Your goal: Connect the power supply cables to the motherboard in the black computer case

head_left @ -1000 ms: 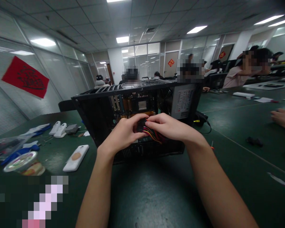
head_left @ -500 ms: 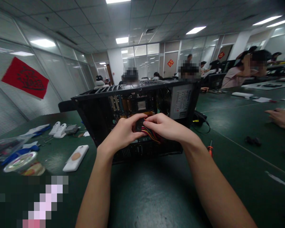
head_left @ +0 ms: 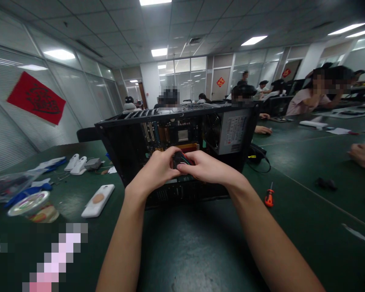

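An open black computer case stands on the green table in front of me, its motherboard and power supply showing inside. Both hands meet at the case opening. My left hand is closed around a black cable connector from the left. From the right, my right hand grips the same connector. The coloured wires behind the connector are mostly hidden by my fingers.
A small orange screwdriver lies right of the case. Left of it are a white phone, a lidded food cup, white parts and a plastic bag. Another person's hand rests at the right edge; people sit behind.
My hands have closed tighter together over the connector, hiding the red and yellow wires that showed before. The view shifted slightly, revealing the orange screwdriver more fully.
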`<action>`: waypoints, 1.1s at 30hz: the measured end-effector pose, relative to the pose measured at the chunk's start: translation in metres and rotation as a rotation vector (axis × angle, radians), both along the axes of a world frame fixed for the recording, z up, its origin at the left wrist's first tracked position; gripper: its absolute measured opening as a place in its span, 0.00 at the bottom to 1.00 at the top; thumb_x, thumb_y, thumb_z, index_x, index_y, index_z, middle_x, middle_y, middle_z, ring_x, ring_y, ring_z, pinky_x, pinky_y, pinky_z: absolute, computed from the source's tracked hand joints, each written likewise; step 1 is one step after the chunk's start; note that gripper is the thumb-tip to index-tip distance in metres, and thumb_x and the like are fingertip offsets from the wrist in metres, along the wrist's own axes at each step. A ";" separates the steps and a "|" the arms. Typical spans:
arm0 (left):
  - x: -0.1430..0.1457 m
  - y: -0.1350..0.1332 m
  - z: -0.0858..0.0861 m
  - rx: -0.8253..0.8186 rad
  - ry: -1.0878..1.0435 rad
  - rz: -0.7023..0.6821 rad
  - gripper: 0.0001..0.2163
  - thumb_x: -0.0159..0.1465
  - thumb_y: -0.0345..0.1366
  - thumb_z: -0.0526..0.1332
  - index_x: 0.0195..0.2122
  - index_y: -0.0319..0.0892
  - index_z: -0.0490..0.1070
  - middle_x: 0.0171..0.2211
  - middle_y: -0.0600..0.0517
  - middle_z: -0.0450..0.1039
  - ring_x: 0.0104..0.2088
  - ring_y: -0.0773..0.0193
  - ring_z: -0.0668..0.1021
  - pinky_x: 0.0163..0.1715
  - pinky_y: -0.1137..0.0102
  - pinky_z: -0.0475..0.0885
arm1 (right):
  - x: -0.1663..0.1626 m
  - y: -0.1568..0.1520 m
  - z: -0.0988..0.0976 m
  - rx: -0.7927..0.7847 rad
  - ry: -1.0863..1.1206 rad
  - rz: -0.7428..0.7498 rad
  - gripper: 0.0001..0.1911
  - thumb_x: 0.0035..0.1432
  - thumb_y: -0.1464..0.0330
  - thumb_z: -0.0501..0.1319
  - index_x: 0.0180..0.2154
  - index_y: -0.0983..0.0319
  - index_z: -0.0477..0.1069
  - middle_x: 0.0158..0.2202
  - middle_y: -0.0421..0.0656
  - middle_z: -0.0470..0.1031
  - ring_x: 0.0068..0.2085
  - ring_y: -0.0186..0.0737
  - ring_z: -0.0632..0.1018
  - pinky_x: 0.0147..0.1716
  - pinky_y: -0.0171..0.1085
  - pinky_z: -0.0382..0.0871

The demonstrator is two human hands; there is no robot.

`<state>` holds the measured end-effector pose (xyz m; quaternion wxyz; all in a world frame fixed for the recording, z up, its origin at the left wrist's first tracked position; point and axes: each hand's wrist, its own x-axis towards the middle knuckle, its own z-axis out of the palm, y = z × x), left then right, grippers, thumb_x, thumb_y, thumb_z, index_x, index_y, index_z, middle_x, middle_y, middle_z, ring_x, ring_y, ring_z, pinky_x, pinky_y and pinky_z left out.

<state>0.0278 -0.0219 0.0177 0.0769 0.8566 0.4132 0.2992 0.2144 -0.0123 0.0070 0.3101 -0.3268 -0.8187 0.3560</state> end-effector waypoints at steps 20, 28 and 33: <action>0.003 -0.002 0.003 0.151 -0.103 -0.099 0.23 0.61 0.37 0.67 0.57 0.43 0.68 0.50 0.47 0.75 0.47 0.57 0.78 0.47 0.66 0.72 | 0.009 0.001 0.005 -0.102 0.169 -0.015 0.08 0.55 0.64 0.58 0.33 0.63 0.68 0.24 0.35 0.64 0.25 0.30 0.63 0.24 0.32 0.55; -0.005 0.000 0.006 0.135 -0.147 -0.149 0.21 0.56 0.40 0.71 0.50 0.43 0.72 0.48 0.47 0.74 0.49 0.55 0.76 0.50 0.64 0.71 | 0.004 -0.005 0.005 -0.104 0.165 0.045 0.05 0.54 0.68 0.57 0.31 0.63 0.67 0.25 0.35 0.64 0.26 0.29 0.63 0.25 0.31 0.57; 0.000 0.014 -0.011 -0.020 -0.464 -0.365 0.29 0.51 0.44 0.75 0.52 0.43 0.70 0.50 0.46 0.73 0.51 0.54 0.75 0.51 0.65 0.71 | 0.002 -0.011 0.009 -0.128 0.256 0.120 0.07 0.54 0.65 0.59 0.29 0.62 0.65 0.24 0.35 0.64 0.25 0.30 0.64 0.25 0.31 0.58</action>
